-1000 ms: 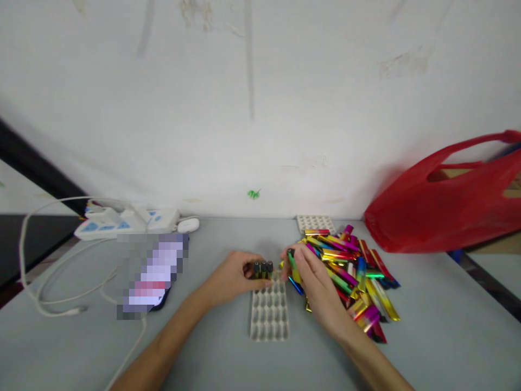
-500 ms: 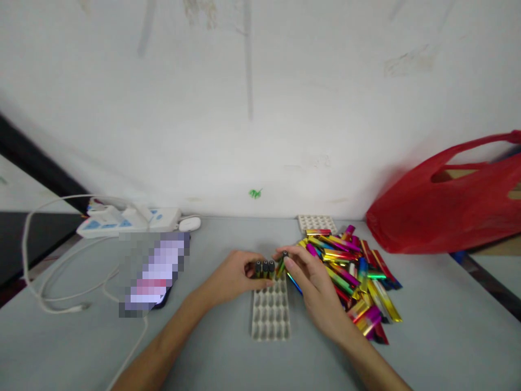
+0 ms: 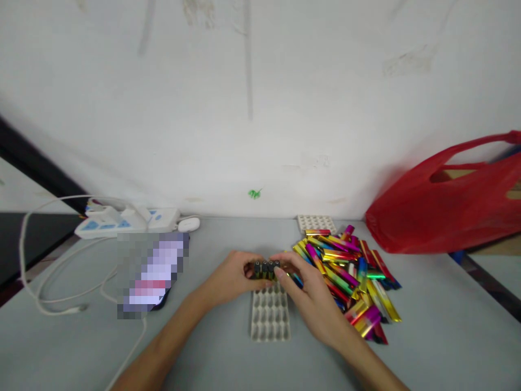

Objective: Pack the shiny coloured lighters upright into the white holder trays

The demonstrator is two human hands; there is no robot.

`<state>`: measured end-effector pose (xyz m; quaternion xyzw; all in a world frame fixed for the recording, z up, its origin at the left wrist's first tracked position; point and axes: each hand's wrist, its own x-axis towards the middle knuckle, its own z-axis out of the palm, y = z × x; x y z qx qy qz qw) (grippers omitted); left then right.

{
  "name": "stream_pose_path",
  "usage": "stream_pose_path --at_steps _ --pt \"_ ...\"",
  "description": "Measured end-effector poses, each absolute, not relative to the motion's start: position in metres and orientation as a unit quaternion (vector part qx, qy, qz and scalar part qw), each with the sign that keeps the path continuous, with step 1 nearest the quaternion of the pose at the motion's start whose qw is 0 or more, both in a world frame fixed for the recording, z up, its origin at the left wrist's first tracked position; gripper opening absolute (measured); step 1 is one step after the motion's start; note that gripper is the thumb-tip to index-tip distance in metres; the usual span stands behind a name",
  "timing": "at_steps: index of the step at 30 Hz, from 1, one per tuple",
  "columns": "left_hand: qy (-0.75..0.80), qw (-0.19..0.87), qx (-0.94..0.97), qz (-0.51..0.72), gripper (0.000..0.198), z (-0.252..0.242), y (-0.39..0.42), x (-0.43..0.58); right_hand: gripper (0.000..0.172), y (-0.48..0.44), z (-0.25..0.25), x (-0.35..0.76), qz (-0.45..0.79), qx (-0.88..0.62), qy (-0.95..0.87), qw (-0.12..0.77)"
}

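Above the far end of a pale tray (image 3: 270, 315) with rows of hollows, several small dark-ended cylinders (image 3: 265, 266) stand upright side by side. They resemble batteries, though their lower parts are hidden. My left hand (image 3: 234, 277) is closed around the row from the left, thumb in front. From the right, my right hand (image 3: 307, 288) pinches the cylinder at the right end, which is up against the others. Whether the cylinders sit in the tray's hollows cannot be made out.
A heap of shiny multicoloured tubes or wrappers (image 3: 342, 266) lies to the right, with a second pale tray (image 3: 316, 223) behind it. A red bag (image 3: 439, 206) stands at far right. On the left are a phone (image 3: 158, 271), a power strip (image 3: 130, 220) and white cables (image 3: 61, 309).
My right hand has moved slightly left and brought its tilted cylinder upright against the right end of the row. My left hand has kept its hold.
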<state>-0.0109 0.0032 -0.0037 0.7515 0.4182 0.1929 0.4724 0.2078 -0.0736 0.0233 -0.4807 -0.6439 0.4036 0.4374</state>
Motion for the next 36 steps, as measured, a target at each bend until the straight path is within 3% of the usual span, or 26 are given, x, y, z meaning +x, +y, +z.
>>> stream_pose_path --at_steps 5,8,12,14,17,20,28,36 --pt "0.423 0.473 0.749 0.190 0.034 -0.002 0.002 -0.010 0.023 -0.075 0.027 0.211 0.326 -0.523 -0.659 0.430" --pt "0.427 0.472 0.749 0.187 0.039 -0.001 0.002 -0.009 0.018 -0.072 0.029 0.217 0.175 -0.613 -0.662 0.394" --pt "0.431 0.452 0.760 0.180 0.042 -0.001 0.002 -0.010 0.009 -0.068 0.036 0.231 -0.038 -0.750 -0.631 0.196" --pt "0.432 0.447 0.762 0.179 0.042 0.000 0.002 -0.010 0.015 -0.068 0.042 0.237 -0.082 -0.786 -0.604 0.103" --pt "0.431 0.447 0.763 0.182 0.042 0.002 0.002 -0.010 0.027 -0.071 0.049 0.244 -0.075 -0.800 -0.595 0.022" --pt "0.426 0.453 0.761 0.183 0.040 0.002 0.002 -0.009 0.027 -0.076 0.053 0.249 -0.025 -0.790 -0.612 -0.028" --pt "0.424 0.460 0.759 0.179 0.037 0.003 0.002 -0.009 0.007 -0.077 0.036 0.279 -0.037 -0.739 -0.673 0.012" --pt "0.423 0.468 0.755 0.179 0.039 0.004 0.002 -0.009 0.021 -0.074 0.023 0.299 -0.006 -0.730 -0.676 0.099"
